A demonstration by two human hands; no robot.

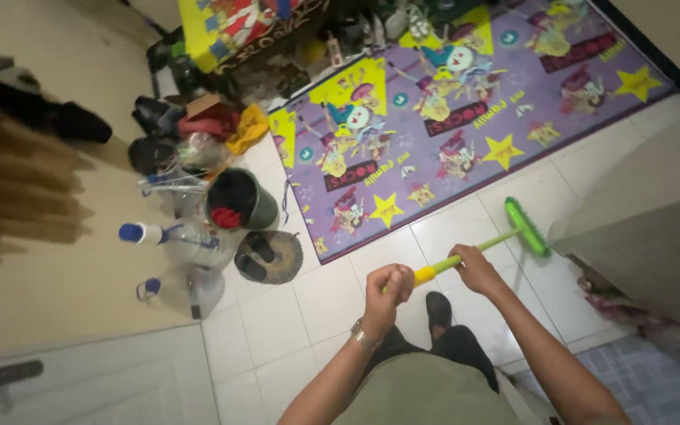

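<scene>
Seen from above, a person sweeps white floor tiles (pixel 332 307): left hand (pixel 386 290) and right hand (pixel 475 267), fingers closed around the broom handle (pixel 466 255), its green head (pixel 526 227) at two o'clock beside the purple mat (pixel 466 118), likely needing a pull inward.

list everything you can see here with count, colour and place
broom: 1, green head, yellow-green handle, over the white tiles at right
play mat: 1, purple with yellow stars, upper centre floor
bin: 1, dark green, left of the mat
round mat: 1, woven brown, a pair of dark sandals on it
water bottles: 2, clear with blue caps, by the left wall
cabinet: 1, grey, right edge
left hand: 1, fingers closed round the handle's end
right hand: 1, gripping the handle lower down
</scene>
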